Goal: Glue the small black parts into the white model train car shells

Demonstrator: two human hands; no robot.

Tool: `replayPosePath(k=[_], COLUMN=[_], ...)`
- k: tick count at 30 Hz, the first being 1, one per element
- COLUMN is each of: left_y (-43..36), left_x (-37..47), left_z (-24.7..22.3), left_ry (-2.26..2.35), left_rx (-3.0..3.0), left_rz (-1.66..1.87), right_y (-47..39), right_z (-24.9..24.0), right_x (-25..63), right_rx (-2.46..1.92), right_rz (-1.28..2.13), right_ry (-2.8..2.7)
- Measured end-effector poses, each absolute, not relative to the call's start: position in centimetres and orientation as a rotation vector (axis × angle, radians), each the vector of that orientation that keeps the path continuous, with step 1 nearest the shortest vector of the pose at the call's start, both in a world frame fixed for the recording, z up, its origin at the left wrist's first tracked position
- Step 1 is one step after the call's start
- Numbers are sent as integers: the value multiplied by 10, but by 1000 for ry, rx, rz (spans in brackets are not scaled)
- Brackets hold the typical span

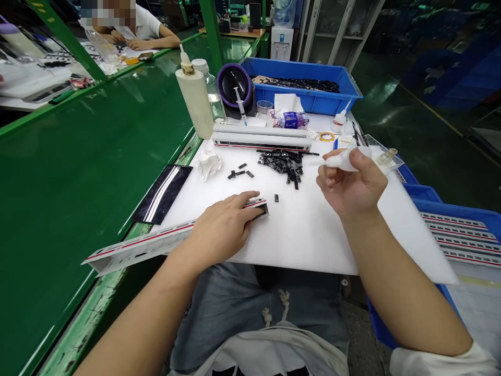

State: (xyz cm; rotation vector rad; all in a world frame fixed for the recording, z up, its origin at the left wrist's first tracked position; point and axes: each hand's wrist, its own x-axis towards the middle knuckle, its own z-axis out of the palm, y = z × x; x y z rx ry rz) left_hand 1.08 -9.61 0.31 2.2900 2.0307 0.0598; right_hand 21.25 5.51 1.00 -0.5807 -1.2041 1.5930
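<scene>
My left hand grips the right end of a long white train-car shell with a red stripe and window openings. One finger lies along its top and another reaches into its open end; the shell slants down to the left, past the board's edge. Raised over the right side of the white board, my right hand is closed around a small white squeeze bottle, its pale nozzle pointing left. Between the hands lies one small black part. Behind it is a heap of black parts, with several loose ones to the left.
Two white shells lie behind the heap. Crumpled tissue, a dark glossy sheet and a large bottle stand left. A blue bin is at the back; more shells lie right. A co-worker sits beyond the green belt.
</scene>
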Motion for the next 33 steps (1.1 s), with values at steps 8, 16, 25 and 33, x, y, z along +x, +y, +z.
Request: replayPosePath(k=[8, 16, 25, 33], left_y=[-97, -97, -101, -104], left_x=[9, 8, 12, 10], left_z=[4, 3, 2, 3], left_ry=[2010, 2002, 2028, 2017], left_rx=[2285, 2310, 2347, 2345], left_rz=[60, 55, 88, 140], right_y=[88, 110, 102, 93], right_z=[1, -33, -38, -19], right_x=[222, 218, 215, 224], right_rx=[-652, -1143, -1382, -1276], right_rz=[1579, 752, 530, 464], right_ry=[-1155, -1654, -1903, -1869])
